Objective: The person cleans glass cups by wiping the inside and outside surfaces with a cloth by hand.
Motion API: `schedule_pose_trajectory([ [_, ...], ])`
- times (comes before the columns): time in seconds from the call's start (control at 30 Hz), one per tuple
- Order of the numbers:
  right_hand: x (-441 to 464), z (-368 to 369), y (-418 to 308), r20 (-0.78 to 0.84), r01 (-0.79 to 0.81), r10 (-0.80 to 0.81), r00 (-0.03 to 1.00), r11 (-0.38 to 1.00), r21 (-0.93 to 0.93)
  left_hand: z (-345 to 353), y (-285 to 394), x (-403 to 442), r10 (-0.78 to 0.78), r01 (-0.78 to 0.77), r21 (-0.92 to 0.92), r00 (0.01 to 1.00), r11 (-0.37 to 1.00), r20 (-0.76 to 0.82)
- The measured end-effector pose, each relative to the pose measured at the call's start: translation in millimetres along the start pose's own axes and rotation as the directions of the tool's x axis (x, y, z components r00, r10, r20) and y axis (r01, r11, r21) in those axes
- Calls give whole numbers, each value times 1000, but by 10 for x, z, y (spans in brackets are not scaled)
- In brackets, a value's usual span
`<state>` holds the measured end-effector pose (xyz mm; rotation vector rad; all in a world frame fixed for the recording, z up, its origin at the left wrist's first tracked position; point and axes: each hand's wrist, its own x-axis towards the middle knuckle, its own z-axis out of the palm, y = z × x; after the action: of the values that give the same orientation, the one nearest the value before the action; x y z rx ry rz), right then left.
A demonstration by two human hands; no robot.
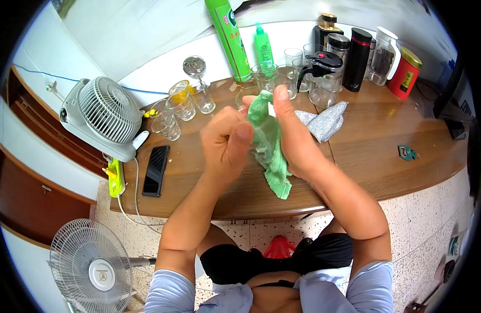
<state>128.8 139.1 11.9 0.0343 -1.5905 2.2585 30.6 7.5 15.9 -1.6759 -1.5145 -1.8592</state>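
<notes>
Right now, two hands are meeting above the worktop (376, 128), and one green cloth (277, 177) is hanging between them, just over the near half of the wood. The right hand (299, 138) is clamping the cloth, its thumb pointing up. The left hand (224, 143) is curling its fingers in just beside the cloth; I cannot tell whether it is gripping anything. One clear thing (262, 138) is showing against the cloth, too blurred to name.

Behind the right hand, one grey cloth (326, 121) is lying crumpled near one black-lidded pot (324, 63). Several glasses (267, 78) are crowding there, overlapping too much for me to count. Farther right, one black flask (357, 60), one white-handled jug (382, 56) and one red tin (405, 74) are standing in a row. Two green containers are standing at the back: one tall can (230, 41) and one bottle (263, 46).

To the left, at least three tumblers (181, 108) are clustering near one desk fan (109, 110), and one phone (156, 170) is lying nearer the edge. One floor fan (92, 266) is standing below.
</notes>
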Motion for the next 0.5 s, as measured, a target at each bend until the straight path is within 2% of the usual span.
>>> schedule_pose_trajectory([
  [0.03,-2,1,24,-6,96,-98,995,979,-179,-2,-22,2,0,0,-3,999,1000,-48],
  [0.1,-34,47,49,36,264,-287,957,817,-513,-30,-34,6,-97,100,23,988,995,-118],
  [0.13,-135,175,-40,6,229,-267,964,816,-531,-41,-36,9,-144,151,33,977,988,-154],
  [0.23,-160,196,25,70,300,-315,947,781,-547,-47,-15,71,-192,215,120,965,969,-181],
  [0.33,-128,177,170,25,377,-482,876,651,-659,-86,-75,36,-219,231,153,971,961,-92],
  [0.43,-119,168,46,-32,383,-459,888,777,-500,-73,-7,10,-145,136,82,983,987,116],
  [0.5,-64,77,1,-34,316,-340,940,903,-292,-59,-23,-21,-164,169,-30,977,985,137],
])
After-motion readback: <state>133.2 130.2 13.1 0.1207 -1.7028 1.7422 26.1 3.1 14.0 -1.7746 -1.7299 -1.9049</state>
